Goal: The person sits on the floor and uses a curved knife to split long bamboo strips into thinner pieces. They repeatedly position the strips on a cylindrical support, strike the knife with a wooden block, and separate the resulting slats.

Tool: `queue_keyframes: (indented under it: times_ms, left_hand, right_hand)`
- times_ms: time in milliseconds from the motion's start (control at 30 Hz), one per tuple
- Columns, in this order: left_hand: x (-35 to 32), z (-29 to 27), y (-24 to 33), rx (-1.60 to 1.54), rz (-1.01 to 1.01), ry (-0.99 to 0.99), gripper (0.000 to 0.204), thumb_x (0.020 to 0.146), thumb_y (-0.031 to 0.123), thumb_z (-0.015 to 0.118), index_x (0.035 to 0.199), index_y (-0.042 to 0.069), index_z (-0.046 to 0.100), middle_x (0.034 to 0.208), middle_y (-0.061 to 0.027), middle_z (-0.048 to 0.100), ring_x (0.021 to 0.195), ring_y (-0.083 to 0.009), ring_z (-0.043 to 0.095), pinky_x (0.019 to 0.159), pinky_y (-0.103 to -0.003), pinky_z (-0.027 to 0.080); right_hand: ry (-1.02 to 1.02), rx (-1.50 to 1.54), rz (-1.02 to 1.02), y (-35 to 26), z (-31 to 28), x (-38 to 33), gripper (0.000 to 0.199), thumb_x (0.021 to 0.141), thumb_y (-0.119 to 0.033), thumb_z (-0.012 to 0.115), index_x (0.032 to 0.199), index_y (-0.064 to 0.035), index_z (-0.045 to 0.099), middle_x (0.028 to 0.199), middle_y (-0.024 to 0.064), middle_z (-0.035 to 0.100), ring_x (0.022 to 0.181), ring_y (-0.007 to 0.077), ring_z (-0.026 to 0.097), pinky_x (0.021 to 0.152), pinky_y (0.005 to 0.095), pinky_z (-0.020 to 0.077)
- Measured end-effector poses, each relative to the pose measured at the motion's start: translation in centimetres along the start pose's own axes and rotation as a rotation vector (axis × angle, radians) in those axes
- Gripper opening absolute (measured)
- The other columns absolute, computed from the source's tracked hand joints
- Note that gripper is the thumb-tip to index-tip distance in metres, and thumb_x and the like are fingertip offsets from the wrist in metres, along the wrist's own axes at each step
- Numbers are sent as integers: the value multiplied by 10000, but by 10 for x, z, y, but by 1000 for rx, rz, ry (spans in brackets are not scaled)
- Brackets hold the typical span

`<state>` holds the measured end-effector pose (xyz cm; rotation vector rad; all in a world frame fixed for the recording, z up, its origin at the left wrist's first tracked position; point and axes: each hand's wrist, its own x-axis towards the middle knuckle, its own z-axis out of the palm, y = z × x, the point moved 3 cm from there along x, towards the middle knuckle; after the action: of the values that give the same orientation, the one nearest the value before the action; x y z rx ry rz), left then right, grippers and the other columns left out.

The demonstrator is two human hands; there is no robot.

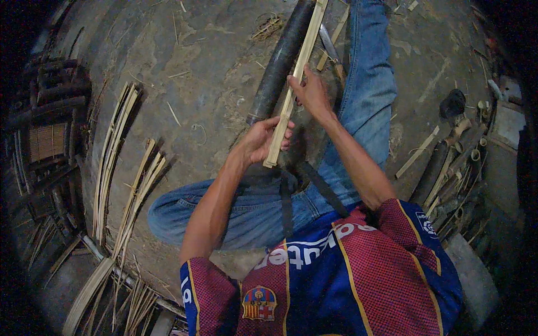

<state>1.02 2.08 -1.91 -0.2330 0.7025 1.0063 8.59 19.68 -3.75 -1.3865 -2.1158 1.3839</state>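
A long, narrow bundle of pale bamboo strips slants across the middle of the view, running out at the top edge. My left hand is closed round its near end, with fingertips showing on the right side. Farther up, my right hand grips the same strips, thumb across the upper face. Just left of the bundle lies a dark round pole on the floor. Right of the strips, near my leg, there is a knife with a brown handle, partly hidden.
My jeans-covered legs frame the work on the concrete floor. More split strips lie at the left, beside dark wooden furniture. Bamboo tubes and poles are piled at the right.
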Motion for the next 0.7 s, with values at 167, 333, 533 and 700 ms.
queue_keyframes:
  times_ms: [167,333,533,700]
  left_hand:
    - [-4,6,6,64,30,65,403,1000,362,386,1114,12,549,785,-58,568,607,-169,538,556,-276,498]
    - [-4,7,6,355,101,132,397,997,379,430,1083,17,567,773,-36,580,604,-171,566,553,-292,516]
    - [-9,9,14,363,142,130,360,987,350,474,1080,21,587,905,-74,643,809,-171,636,707,-293,561]
    - [-11,5,17,381,158,149,366,987,336,472,1117,13,584,1000,-93,636,936,-192,624,822,-318,553]
  right_hand:
    - [9,-25,-3,-14,-2,-1,713,834,-378,664,1304,108,438,711,197,636,662,326,648,638,429,513]
    - [48,-105,-108,-14,-6,-3,656,871,-362,643,1309,88,450,713,192,623,666,250,632,629,386,503]
    - [160,-87,-258,-12,-28,-40,336,901,-263,624,1104,4,601,830,134,639,742,193,599,701,324,481]
    - [-460,288,-125,-1,1,-125,211,896,-240,652,889,-30,640,863,20,610,737,86,541,619,270,453]
